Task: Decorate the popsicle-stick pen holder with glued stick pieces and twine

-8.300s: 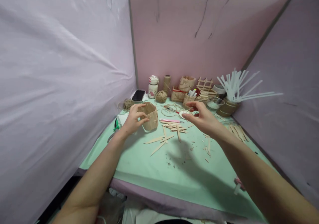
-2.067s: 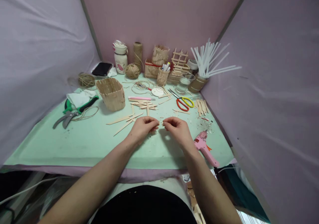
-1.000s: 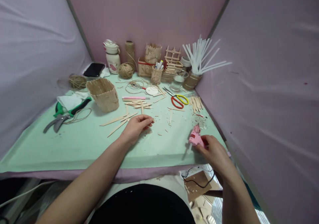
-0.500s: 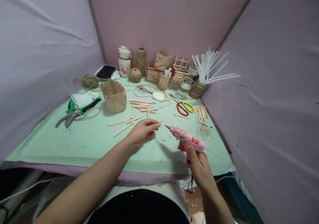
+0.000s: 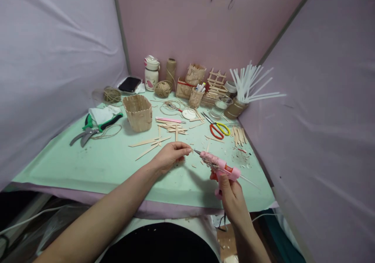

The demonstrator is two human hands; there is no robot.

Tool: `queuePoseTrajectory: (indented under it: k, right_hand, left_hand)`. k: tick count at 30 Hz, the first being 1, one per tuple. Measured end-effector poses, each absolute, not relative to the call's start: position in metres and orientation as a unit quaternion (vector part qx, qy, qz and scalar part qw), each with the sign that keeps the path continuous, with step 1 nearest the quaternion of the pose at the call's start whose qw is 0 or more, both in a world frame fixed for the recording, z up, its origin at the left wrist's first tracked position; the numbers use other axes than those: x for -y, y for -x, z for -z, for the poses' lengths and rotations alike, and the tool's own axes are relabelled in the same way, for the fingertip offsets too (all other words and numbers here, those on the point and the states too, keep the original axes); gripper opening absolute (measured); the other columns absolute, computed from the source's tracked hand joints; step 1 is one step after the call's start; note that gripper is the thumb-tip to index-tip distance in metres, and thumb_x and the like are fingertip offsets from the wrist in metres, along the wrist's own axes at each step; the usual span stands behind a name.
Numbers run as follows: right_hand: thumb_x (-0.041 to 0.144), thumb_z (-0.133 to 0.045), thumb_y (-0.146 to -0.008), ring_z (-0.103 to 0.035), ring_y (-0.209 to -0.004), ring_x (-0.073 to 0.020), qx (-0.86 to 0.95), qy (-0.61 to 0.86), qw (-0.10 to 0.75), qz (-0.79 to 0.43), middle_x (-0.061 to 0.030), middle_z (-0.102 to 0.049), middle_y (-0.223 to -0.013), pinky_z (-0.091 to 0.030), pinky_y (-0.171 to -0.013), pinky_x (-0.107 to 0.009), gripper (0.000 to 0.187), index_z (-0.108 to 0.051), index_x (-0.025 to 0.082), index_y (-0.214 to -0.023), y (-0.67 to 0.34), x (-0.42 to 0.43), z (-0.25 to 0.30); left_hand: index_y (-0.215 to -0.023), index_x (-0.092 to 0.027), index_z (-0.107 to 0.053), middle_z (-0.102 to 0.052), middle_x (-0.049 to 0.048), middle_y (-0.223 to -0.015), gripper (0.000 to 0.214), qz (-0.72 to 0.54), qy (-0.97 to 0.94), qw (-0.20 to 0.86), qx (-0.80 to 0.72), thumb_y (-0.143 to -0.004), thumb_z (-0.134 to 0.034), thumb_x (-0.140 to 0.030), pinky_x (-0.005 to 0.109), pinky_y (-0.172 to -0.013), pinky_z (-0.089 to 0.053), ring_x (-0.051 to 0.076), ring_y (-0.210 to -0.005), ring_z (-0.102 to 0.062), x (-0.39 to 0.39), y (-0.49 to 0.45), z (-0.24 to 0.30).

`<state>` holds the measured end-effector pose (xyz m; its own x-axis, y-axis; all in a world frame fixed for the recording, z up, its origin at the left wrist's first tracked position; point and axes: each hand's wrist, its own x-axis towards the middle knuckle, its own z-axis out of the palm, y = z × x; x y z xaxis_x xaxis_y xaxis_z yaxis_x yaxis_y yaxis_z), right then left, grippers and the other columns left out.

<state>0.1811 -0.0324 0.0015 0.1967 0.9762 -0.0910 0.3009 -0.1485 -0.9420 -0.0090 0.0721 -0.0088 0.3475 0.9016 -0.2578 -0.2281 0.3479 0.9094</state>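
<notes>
My right hand [image 5: 230, 191] is wrapped round the handle of a pink glue gun [image 5: 218, 164], its metal nozzle pointing left. A clear glue stick pokes out of the gun's rear. Just left of the nozzle, my left hand [image 5: 173, 155] pinches a small sliver of wood [image 5: 192, 151] between thumb and fingertips. The nozzle tip is at or very near this sliver; whether they touch I cannot tell. Beyond my left hand lie loose flat wooden sticks [image 5: 172, 128] and a pink pen-like tool [image 5: 170, 120]. A wooden-stick basket [image 5: 138, 114] stands upright farther left.
Green-handled pruning shears [image 5: 95, 131] lie at the left. Scissors [image 5: 216, 127] with red and yellow handles rest right of centre. Behind stand a water cup [image 5: 219, 107], a jar of white glue sticks [image 5: 236, 107], twine balls [image 5: 163, 89] and a bottle [image 5: 151, 73]. Fabric walls enclose the table.
The glue gun's nozzle and my left fingertips have come closer together. My left hand has moved slightly right, still pinching the sliver. The whole view has shifted a little.
</notes>
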Motion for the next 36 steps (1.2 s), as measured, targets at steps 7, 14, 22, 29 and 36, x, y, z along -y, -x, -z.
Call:
queuePoseTrajectory:
  k: [7,14,22,29,36]
  right_hand:
    - [0.074,-0.038,-0.083,-0.043,-0.048,-0.0149,0.504,0.646,0.419,-0.39,0.0021,-0.044,-0.053,-0.035,-0.048,-0.027,0.062,-0.059,0.016,-0.082,-0.1814,0.0322,-0.0034]
    - [0.072,-0.039,-0.084,-0.042,-0.047,-0.0144,0.508,0.647,0.42,-0.383,0.003,-0.043,-0.05,-0.035,-0.047,-0.026,0.058,-0.058,0.018,-0.079,-0.1809,0.0321,-0.0046]
    - [0.071,-0.038,-0.085,-0.042,-0.047,-0.0141,0.506,0.648,0.417,-0.387,0.0032,-0.043,-0.051,-0.034,-0.047,-0.026,0.057,-0.056,0.018,-0.078,-0.1819,0.0325,-0.001]
    - [0.07,-0.039,-0.085,-0.043,-0.048,-0.0136,0.513,0.644,0.42,-0.382,0.0014,-0.047,-0.055,-0.035,-0.046,-0.026,0.056,-0.058,0.017,-0.078,-0.1819,0.0335,-0.0028]
    - [0.072,-0.039,-0.084,-0.044,-0.048,-0.0139,0.512,0.645,0.415,-0.388,0.0014,-0.048,-0.054,-0.036,-0.046,-0.026,0.058,-0.058,0.017,-0.078,-0.1815,0.0331,-0.0004]
  left_hand:
    - [-0.076,-0.015,-0.068,-0.056,0.0001,-0.068,0.036,-0.393,-0.421,0.705,-0.415,-0.057,-0.082,-0.043,0.024,-0.054,-0.033,0.007,-0.054,-0.045,-0.0729,0.0093,0.0121]
    - [-0.076,-0.015,-0.068,-0.055,-0.0001,-0.067,0.037,-0.389,-0.425,0.701,-0.42,-0.057,-0.082,-0.044,0.023,-0.052,-0.031,0.007,-0.053,-0.045,-0.0725,0.0096,0.0105]
    - [-0.075,-0.015,-0.069,-0.055,-0.0002,-0.067,0.035,-0.395,-0.42,0.703,-0.416,-0.057,-0.082,-0.041,0.024,-0.054,-0.034,0.007,-0.054,-0.045,-0.0727,0.0093,0.0124]
    - [-0.075,-0.015,-0.069,-0.056,0.0007,-0.067,0.035,-0.403,-0.421,0.697,-0.417,-0.057,-0.082,-0.042,0.024,-0.054,-0.034,0.008,-0.054,-0.046,-0.0733,0.0092,0.0123]
    - [-0.073,-0.016,-0.069,-0.059,0.0018,-0.07,0.034,-0.413,-0.415,0.694,-0.419,-0.056,-0.082,-0.042,0.023,-0.054,-0.037,0.008,-0.057,-0.047,-0.073,0.009,0.0104]
